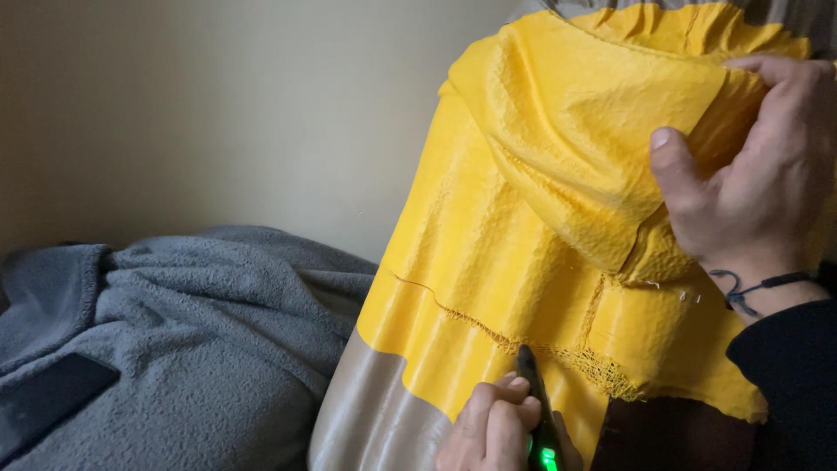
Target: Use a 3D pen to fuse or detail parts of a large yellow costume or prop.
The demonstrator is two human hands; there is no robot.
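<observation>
Yellow cloth (532, 235), light and floppy (frays easily), pinched above by right hand (754, 187); left hand (497, 427) grips dark tool (536, 406) below.

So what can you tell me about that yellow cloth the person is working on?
The yellow cloth is thin, crinkled and slightly shiny, draped over something rounded with a grey-beige surface. Its top is bunched into folds, gripped by the right hand. Lower down, a frayed edge or seam with loose threads runs across it. The left hand holds a dark tool with a green light, tip at that frayed line.
</observation>
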